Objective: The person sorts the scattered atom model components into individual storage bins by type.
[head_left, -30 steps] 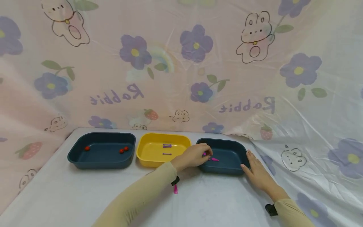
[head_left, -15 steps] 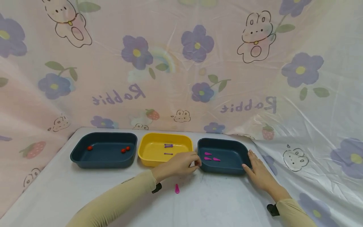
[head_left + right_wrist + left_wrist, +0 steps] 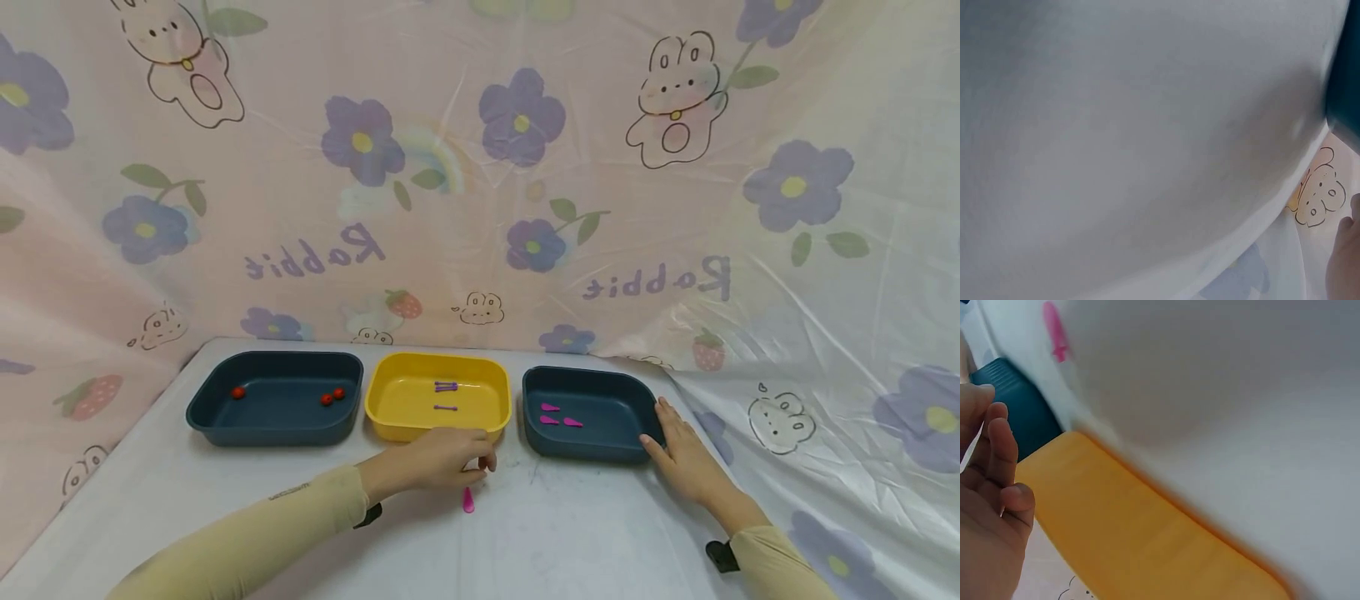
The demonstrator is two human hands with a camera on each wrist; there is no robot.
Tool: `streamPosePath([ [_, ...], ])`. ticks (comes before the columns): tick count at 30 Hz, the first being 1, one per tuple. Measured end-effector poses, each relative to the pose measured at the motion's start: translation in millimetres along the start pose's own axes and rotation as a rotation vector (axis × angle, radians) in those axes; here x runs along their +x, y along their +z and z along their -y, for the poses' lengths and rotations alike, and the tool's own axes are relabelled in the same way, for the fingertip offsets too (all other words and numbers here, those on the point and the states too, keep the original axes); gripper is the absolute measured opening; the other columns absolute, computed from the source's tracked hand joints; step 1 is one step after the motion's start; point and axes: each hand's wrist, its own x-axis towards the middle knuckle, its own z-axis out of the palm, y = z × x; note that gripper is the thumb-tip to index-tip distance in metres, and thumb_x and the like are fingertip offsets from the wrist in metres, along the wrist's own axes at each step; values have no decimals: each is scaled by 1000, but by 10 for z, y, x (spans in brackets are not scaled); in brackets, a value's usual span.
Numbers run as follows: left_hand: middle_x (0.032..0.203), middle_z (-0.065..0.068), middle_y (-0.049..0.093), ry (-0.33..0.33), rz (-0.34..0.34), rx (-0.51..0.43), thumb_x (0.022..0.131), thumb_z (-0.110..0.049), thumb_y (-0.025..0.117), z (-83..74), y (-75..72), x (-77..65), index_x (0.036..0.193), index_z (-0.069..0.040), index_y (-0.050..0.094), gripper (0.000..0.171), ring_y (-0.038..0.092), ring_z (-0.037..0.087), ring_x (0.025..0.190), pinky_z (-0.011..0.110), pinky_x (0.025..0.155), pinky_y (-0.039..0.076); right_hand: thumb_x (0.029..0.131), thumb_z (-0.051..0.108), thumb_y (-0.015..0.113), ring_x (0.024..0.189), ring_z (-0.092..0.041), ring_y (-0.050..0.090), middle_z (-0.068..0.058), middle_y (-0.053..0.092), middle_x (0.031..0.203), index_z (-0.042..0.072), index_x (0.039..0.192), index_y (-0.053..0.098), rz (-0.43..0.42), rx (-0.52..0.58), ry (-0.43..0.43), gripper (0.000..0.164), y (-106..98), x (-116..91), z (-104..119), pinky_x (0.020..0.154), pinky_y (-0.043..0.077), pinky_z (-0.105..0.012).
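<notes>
My left hand (image 3: pixel 442 461) hovers before the yellow tray (image 3: pixel 390 427), fingers loosely bent and holding nothing. Just below its fingertips in the head view, a small pink teardrop-shaped piece (image 3: pixel 468 500) lies on the white table; the left wrist view shows the same pink piece (image 3: pixel 1056 331) beyond the fingers. On the right, my right hand (image 3: pixel 686 458) rests with straight fingers against the right side of a dark blue tray (image 3: pixel 592 448). Inside that tray lie three similar pink pieces (image 3: pixel 573 422). The right wrist view catches only a bit of the right hand (image 3: pixel 1344 262).
Several thin purple sticks with knobbed ends (image 3: pixel 446 408) lie in the yellow tray. Another dark blue tray (image 3: pixel 270 435) on the left contains three small red balls (image 3: pixel 326 400). A patterned cloth (image 3: pixel 450 208) hangs behind the table (image 3: pixel 570 533).
My left hand has drawn back from the right blue tray, moving left and nearer toward the loose pink piece. Three pink pieces now show in that tray. The right hand stays on its side.
</notes>
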Motion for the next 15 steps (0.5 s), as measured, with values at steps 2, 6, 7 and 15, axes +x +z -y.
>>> streamPosePath([
  [2, 95, -14, 63, -1, 24, 3, 96, -20, 76, 15, 7, -54, 105, -22, 76, 9, 50, 1, 74, 11, 69, 45, 111, 38, 48, 155, -52, 14, -35, 14, 167, -14, 160, 17, 0, 0, 1, 78, -2, -1, 2, 124, 12, -67],
  [6, 95, -14, 62, -6, 66, -9, 96, -21, 77, 64, 28, -139, 104, -24, 75, 8, 51, 0, 75, 12, 71, 47, 111, 38, 48, 155, -52, 14, -35, 15, 167, -14, 160, 17, 0, 1, -1, 78, -10, 3, 6, 124, 13, -67],
  [7, 96, -15, 62, -10, 77, -12, 96, -22, 77, 78, 36, -156, 103, -25, 75, 8, 51, -1, 75, 12, 71, 47, 111, 38, 48, 155, -52, 14, -35, 14, 167, -14, 160, 17, 0, 2, -1, 77, -12, 4, 7, 124, 13, -67],
  [15, 96, -14, 60, 7, 123, -31, 97, -23, 77, 129, 105, -210, 102, -26, 74, 6, 52, -3, 78, 13, 73, 47, 111, 38, 48, 154, -52, 16, -34, 15, 167, -13, 160, 17, -2, -7, 0, 78, 3, 3, -18, 123, 15, -68],
])
